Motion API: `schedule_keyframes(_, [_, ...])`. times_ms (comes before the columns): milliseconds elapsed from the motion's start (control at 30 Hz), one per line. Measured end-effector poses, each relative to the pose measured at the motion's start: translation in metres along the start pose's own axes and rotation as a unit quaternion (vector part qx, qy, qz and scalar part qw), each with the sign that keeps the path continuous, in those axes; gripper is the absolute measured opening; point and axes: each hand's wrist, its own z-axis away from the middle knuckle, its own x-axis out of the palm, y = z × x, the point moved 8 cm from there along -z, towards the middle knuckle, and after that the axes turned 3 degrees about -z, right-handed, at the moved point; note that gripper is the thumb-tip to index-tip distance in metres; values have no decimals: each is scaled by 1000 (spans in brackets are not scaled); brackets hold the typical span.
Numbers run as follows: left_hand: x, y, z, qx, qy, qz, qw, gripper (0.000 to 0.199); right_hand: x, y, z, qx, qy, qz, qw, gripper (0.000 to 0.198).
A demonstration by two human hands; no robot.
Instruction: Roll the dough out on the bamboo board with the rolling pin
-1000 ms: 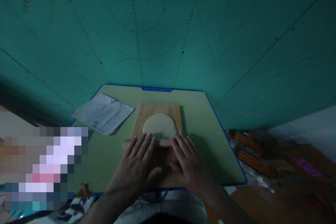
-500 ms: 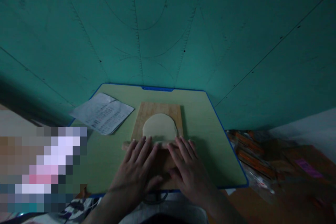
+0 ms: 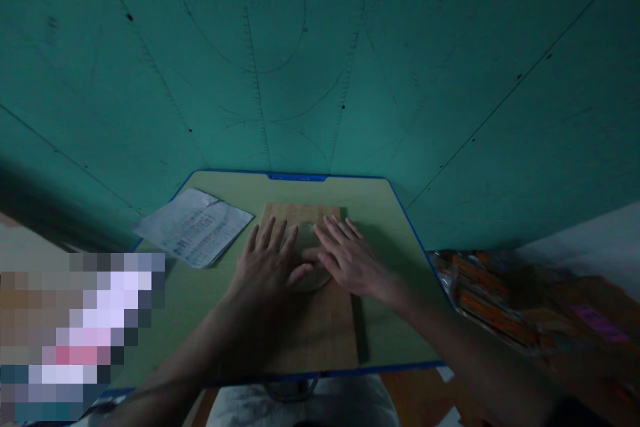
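Observation:
My left hand [image 3: 267, 257] lies palm down with its fingers stretched and spread over the left part of a wooden rolling pin [image 3: 311, 254]. My right hand [image 3: 350, 253] rests flat over the pin's right part, fingers extended too. Only a short middle stretch of the pin shows between the hands. Beneath it is a flat, pale round of dough [image 3: 315, 279], mostly covered by my hands and the pin. The dough sits on the upper half of a wooden board [image 3: 320, 330].
The board lies on a small pale-green table [image 3: 400, 320] with a blue edge. A printed paper sheet [image 3: 197, 227] is at the table's left. A green marked wall [image 3: 300, 93] rises behind. Plastic-wrapped packages [image 3: 485, 300] and cardboard lie at right.
Both hands and the rolling pin have moved forward, away from me, from the dough's near edge to over the dough. More of the board's near part shows. The view has shifted slightly.

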Motion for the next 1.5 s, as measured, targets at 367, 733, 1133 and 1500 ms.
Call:
schedule_keyframes(367, [16,-29,-40,-67,-40,-7,997,67,-5,38,-60,96,16,14,995,54])
schedule_keyframes(733, [-14,20,28,-17,13,14,1000,83,3,-5,35,15,49,15,999,61])
schedule_keyframes(1133, [12,-27,-43,-61,-42,19,997,72,9,52,-66,127,-32,-8,991,62])
schedule_keyframes(1500, [-22,21,35,11,40,-3,999,71,4,3,43,24,85,-21,996,58])
